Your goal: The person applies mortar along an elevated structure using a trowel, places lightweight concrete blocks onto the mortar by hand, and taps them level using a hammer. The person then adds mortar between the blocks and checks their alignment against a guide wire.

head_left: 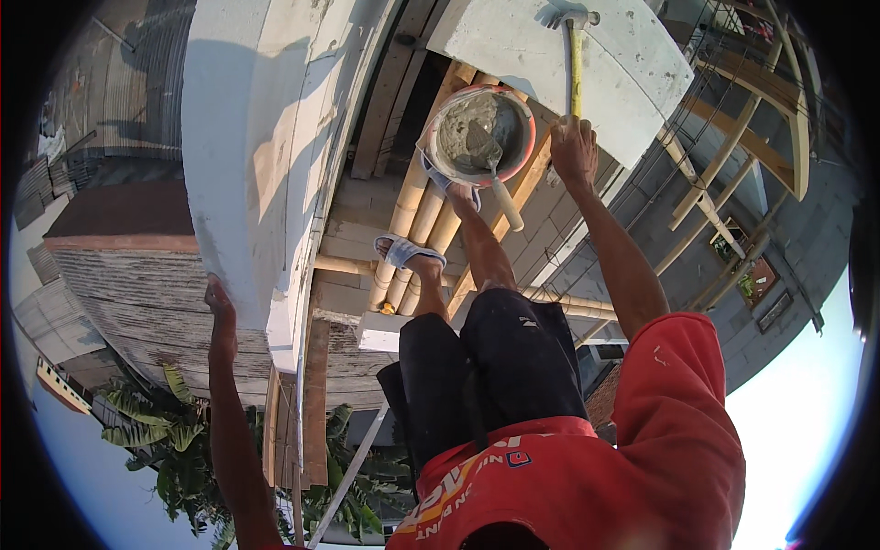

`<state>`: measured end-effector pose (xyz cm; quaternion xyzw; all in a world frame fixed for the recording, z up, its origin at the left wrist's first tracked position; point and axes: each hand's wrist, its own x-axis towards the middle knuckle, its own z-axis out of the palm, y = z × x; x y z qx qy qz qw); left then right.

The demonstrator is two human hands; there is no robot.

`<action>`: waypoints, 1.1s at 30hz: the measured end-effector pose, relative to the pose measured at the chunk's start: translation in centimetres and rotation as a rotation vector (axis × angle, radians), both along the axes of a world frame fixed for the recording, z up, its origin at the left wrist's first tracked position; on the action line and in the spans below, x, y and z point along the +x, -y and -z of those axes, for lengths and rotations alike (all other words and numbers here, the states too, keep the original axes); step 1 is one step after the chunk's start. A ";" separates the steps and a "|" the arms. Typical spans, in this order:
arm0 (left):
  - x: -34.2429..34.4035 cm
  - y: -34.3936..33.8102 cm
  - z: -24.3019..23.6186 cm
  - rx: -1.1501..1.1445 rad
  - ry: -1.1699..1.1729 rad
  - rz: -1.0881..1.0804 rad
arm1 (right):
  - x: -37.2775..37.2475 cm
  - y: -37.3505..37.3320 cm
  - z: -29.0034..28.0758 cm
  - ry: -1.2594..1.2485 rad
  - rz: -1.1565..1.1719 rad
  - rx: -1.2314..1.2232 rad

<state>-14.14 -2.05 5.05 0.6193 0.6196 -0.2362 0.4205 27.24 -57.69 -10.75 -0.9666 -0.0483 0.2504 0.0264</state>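
My right hand [575, 151] is closed round the lower end of a hammer's yellow handle. The hammer [576, 69] points away from me, its metal head over a large white block [632, 64]; whether it touches the block I cannot tell. My left hand [220, 307] lies against the outer edge of the long white block wall [229, 211], seen edge-on, fingers stretched out and holding nothing. Between my arms, a red-rimmed bucket [530, 137] contains grey wet mortar [463, 128]. A trowel [500, 188] rests in it, blade in the mortar and pale handle hanging over the near rim.
My sandalled feet stand on bamboo poles [412, 215] beside the bucket. Below them are wooden planks [532, 170] and a grey block wall. More bamboo and timber scaffolding [706, 206] is at right. Corrugated roofs [137, 82] and banana plants [147, 412] lie far below, left.
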 end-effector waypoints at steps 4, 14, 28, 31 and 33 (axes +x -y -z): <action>0.1 -0.2 -0.1 0.000 -0.031 0.019 | -8.1 0.9 0.7 -0.607 0.189 -0.059; 1.0 0.1 -0.5 -0.039 -0.001 -0.047 | -14.0 0.0 5.7 -0.771 0.133 -0.086; 1.2 -0.7 -0.5 -0.188 0.009 0.000 | -15.9 1.9 2.5 -0.561 0.212 0.158; -0.4 -1.1 -0.2 -0.146 0.022 0.012 | -15.9 3.3 -2.3 -0.407 0.081 0.070; -1.5 -2.5 0.2 -0.164 0.088 0.021 | -15.5 5.1 -2.7 -0.338 0.025 0.032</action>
